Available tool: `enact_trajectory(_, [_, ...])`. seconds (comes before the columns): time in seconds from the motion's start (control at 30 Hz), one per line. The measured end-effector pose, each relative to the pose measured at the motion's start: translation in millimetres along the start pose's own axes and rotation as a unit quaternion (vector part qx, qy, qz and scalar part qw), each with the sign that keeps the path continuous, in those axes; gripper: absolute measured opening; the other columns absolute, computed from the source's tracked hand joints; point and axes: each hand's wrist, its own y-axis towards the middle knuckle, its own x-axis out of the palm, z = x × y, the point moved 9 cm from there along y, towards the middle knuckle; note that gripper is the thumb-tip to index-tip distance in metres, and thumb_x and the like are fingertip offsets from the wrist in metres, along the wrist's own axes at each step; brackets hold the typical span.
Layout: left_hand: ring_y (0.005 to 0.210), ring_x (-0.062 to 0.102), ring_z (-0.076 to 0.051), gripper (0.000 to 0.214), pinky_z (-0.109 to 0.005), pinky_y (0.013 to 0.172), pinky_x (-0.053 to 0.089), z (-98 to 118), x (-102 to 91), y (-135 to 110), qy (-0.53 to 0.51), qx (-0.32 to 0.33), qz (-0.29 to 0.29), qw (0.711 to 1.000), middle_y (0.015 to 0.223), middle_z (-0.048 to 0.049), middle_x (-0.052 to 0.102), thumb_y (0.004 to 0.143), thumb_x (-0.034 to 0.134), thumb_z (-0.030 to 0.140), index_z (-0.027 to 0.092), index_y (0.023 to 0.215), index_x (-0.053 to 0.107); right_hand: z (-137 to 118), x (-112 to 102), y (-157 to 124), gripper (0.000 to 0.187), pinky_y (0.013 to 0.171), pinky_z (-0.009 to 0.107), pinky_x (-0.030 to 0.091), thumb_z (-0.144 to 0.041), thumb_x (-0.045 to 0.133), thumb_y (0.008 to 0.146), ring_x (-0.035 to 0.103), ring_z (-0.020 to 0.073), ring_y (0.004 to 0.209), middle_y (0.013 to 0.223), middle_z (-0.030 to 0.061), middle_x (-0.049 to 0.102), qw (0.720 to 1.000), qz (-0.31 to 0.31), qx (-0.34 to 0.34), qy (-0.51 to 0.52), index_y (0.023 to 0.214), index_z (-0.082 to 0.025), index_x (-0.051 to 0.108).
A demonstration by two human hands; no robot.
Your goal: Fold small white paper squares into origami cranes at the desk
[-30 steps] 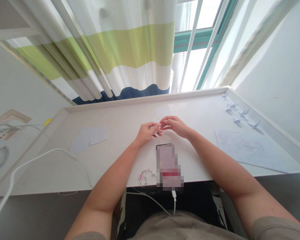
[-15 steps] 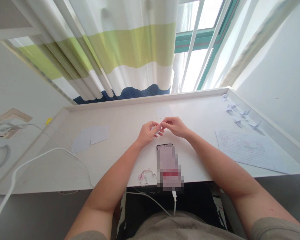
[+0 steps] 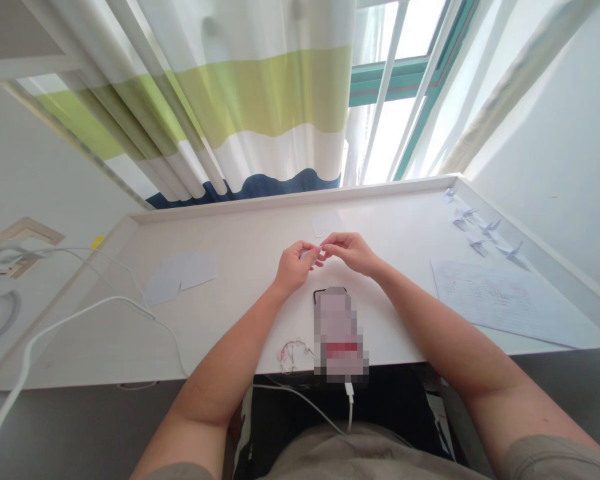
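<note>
Small white paper piece (image 3: pixel 307 255) at mid-frame, mostly hidden by fingers

Clamped between thumb and fingers of the left hand (image 3: pixel 294 265); met at the upper right end by fingertips of the right hand (image 3: pixel 353 252), with hands close together. Too small to tell whether pinched there or only touched. Probably very light, thin and dry, easy to grip, yet liable to crease or tear under a hard tug. Best held by the edges, fingertips only.

Placed over a flat white desk (image 3: pixel 235 233), bounded at the far side by a raised white rim (image 3: pixel 295 201). Hemmed in below by a blurred, dark-edged phone (image 3: pixel 336 323), above by a white paper square (image 3: pixel 327 224). Freer toward centre left, up to blank white sheets (image 3: pixel 197 270), and toward the right, short of a written-on white sheet (image 3: pixel 495 297) and, at upper right, folded white paper figures (image 3: pixel 489 228).
</note>
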Motion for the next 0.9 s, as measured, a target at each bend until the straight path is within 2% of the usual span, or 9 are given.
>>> enact_trajectory(0.43, [0.074, 0.077, -0.020, 0.046, -0.028, 0.063, 0.051, -1, 3.2, 1, -0.021, 0.010, -0.023, 0.999, 0.089, -0.0102, 0.081, 0.087, 0.075, 0.062, 0.017, 0.093, 0.065, -9, 2, -2, 0.031, 0.079, 0.040, 0.057, -0.048, 0.081, 0.085, 0.069, 0.0184, 0.078, 0.078, 0.0030, 0.072, 0.999, -0.014, -0.030, 0.002, 0.085, -0.019, 0.073])
enact_trajectory(0.77, [0.073, 0.077, -0.020, 0.045, -0.028, 0.062, 0.051, 0, 8.6, 0, -0.024, 0.010, -0.048, 0.999, 0.091, -0.0098, 0.081, 0.087, 0.077, 0.059, 0.017, 0.096, 0.064, 0, 6, 1, 0.034, 0.076, 0.035, 0.056, -0.051, 0.075, 0.089, 0.065, 0.0152, 0.072, 0.075, 0.0022, 0.070, 1.000, -0.017, -0.001, 0.008, 0.082, -0.018, 0.069])
enact_trajectory(0.9, [0.071, 0.077, -0.019, 0.048, -0.028, 0.063, 0.052, -3, 9.5, 0, -0.033, -0.007, -0.048, 0.998, 0.091, -0.0110, 0.082, 0.086, 0.078, 0.061, 0.017, 0.095, 0.062, 4, -9, 4, 0.041, 0.073, 0.034, 0.057, -0.059, 0.074, 0.088, 0.064, 0.0150, 0.069, 0.074, 0.0021, 0.069, 0.999, 0.044, -0.006, 0.006, 0.082, -0.018, 0.070])
